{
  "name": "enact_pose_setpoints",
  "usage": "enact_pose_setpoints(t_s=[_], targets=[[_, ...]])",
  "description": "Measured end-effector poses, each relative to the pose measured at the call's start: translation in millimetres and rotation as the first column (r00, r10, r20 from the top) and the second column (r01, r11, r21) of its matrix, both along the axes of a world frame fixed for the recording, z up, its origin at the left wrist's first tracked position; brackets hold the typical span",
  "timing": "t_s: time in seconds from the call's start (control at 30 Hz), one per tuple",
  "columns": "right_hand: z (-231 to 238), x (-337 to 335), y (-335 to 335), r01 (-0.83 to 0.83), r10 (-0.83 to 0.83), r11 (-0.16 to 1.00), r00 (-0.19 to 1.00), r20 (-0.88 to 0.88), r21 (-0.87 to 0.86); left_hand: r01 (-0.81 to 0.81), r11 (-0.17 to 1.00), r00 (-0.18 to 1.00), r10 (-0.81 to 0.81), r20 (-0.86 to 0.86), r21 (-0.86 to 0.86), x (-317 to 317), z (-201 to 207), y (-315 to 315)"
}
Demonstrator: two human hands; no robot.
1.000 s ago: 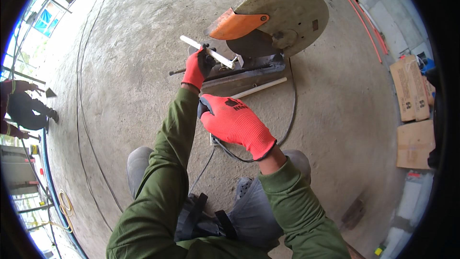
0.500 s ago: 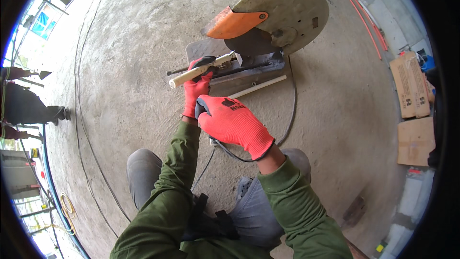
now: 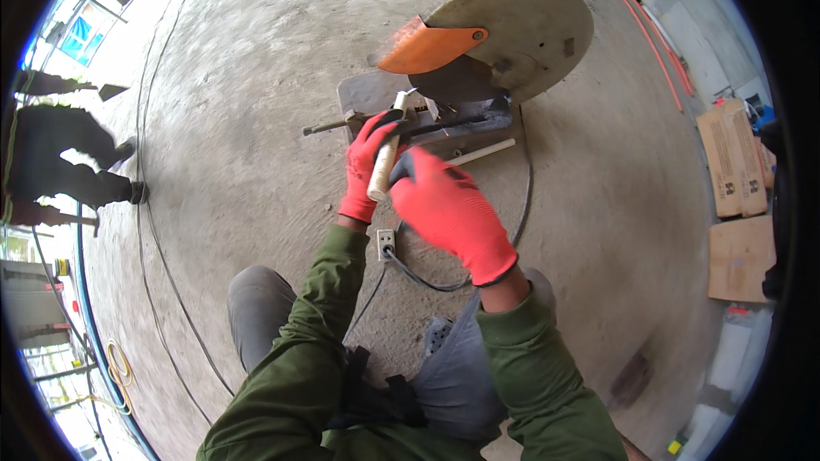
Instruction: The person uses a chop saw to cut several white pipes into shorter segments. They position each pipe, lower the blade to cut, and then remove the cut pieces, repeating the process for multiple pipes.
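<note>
My left hand (image 3: 366,162), in a red glove with dark fingertips, is closed around a cream-coloured tube (image 3: 386,158) with a narrow tip at its far end. The tube slants up over the base (image 3: 363,94) of a cut-off saw. Close to its lower end is my right hand (image 3: 448,209), also red-gloved and blurred. Its fingers look curled, and whatever they may hold is hidden. Just ahead stands the saw, with a large round grey guard (image 3: 547,38) and an orange cover (image 3: 431,47). Partly behind my right hand, a thin white pipe (image 3: 487,152) lies along the base.
A white socket outlet (image 3: 386,244) with a plugged-in black cable (image 3: 436,285) lies between my knees. Long cables (image 3: 147,239) run across the concrete floor at left, near another person (image 3: 64,149). Cardboard boxes (image 3: 741,258) and orange-red pipes (image 3: 636,26) line the right wall.
The tube has swung from a shallow slant to a steeper one, its lower end now nearer me. My right hand has shifted right and up, uncovering the socket outlet. The other person has moved further into view.
</note>
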State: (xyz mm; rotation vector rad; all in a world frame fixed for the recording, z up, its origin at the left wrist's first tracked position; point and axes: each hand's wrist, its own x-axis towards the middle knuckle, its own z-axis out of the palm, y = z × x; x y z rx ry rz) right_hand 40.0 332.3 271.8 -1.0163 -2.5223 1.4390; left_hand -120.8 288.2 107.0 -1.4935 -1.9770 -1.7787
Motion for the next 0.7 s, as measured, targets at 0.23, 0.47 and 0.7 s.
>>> enact_pose_setpoints(t_s=[0.23, 0.47, 0.7], targets=[[6, 4, -1, 0.014, -0.033, 0.989, 0.992, 0.125, 0.15, 0.067, 0.991, 0.978, -0.089, -0.189, -0.12, 15, -5, 1], [-22, 21, 10, -0.13, 0.105, 0.982, 0.978, 0.179, 0.139, -0.06, 0.997, 0.997, 0.057, 0.059, 0.048, 61, -1, 10], [-20, 14, -3, -0.205, 0.142, 0.952, 0.953, 0.267, 0.227, -0.233, 0.95, 0.34, -0.119, 0.933, 0.206, 78, -49, 9]])
